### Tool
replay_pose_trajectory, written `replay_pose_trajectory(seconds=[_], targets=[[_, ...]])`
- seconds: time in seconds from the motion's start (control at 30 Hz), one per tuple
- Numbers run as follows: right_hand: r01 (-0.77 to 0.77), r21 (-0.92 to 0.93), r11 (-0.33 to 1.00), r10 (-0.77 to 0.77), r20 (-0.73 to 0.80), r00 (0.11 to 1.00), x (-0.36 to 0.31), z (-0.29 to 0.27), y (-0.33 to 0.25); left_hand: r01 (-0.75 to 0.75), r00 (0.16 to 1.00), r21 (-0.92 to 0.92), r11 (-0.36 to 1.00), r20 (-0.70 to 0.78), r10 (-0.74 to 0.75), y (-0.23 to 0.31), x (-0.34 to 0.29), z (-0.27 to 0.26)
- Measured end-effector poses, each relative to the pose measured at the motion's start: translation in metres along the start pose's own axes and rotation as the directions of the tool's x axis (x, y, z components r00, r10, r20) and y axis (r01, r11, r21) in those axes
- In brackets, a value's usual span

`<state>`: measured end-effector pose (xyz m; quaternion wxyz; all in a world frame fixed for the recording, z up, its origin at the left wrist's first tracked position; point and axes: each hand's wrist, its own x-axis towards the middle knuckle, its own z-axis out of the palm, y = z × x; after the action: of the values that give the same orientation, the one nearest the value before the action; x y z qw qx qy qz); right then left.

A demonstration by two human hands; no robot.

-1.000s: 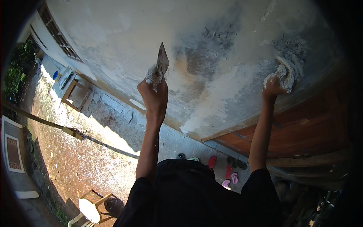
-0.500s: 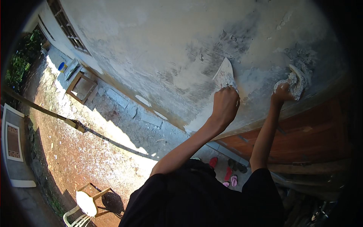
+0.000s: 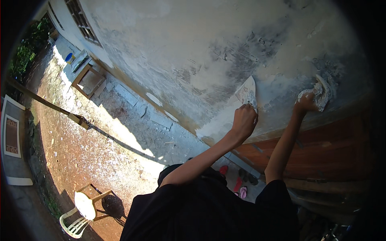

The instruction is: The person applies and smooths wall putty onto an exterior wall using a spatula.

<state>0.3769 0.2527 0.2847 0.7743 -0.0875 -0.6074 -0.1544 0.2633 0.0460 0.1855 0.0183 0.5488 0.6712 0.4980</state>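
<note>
My left hand (image 3: 244, 120) is closed round the handle end of a putty knife (image 3: 247, 91). The blade is smeared with white paste, and its pointed corner lies against or very near the wall (image 3: 169, 44); I cannot tell which. My right hand (image 3: 306, 103), to the right, grips a crumpled, paste-covered wrapper or bag (image 3: 325, 94) with white putty on it, close to the wall. Above and beside the knife the plaster has dark, scraped patches (image 3: 257, 48) and pale smears.
Below the wall on the right is a brown wooden door (image 3: 321, 152). Several shoes (image 3: 243, 192) lie near my feet. A white chair (image 3: 85, 207) stands at lower left. A pole (image 3: 52, 106) crosses the yard. A wooden table (image 3: 86, 82) stands by the wall, near a blue bucket (image 3: 69, 57).
My left hand has drawn the putty knife down the wall, away from the dark patch. My right hand keeps its hold on the wrapper. The whole view has shifted slightly.
</note>
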Motion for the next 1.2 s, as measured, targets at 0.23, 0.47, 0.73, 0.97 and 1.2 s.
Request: replay_pose_trajectory(seconds=[0.23,0.47,0.73,0.97,1.2], targets=[[-0.007,0.022,1.0,0.006,0.031,0.999,-0.001,-0.013,0.03,0.401,0.82,-0.077,0.913,-0.415,-0.395,-0.147,-0.032,-0.065],[-0.011,0.049,0.999,0.009,0.047,0.999,-0.006,-0.017,0.055,0.461,0.757,-0.202,0.864,-0.419,-0.502,-0.177,0.015,-0.01],[0.001,0.194,0.981,0.002,-0.016,1.0,0.026,0.012,-0.042,0.054,0.933,-0.388,0.92,-0.31,-0.185,-0.042,-0.004,-0.035],[-0.007,0.219,0.976,-0.004,0.053,0.999,0.03,0.007,-0.045,0.457,0.639,-0.389,0.8,-0.482,-0.6,-0.22,-0.011,-0.046],[-0.039,0.178,0.983,0.033,0.035,0.999,0.017,0.011,-0.033,0.191,0.911,-0.2,0.961,-0.327,-0.249,-0.07,0.027,-0.015]])
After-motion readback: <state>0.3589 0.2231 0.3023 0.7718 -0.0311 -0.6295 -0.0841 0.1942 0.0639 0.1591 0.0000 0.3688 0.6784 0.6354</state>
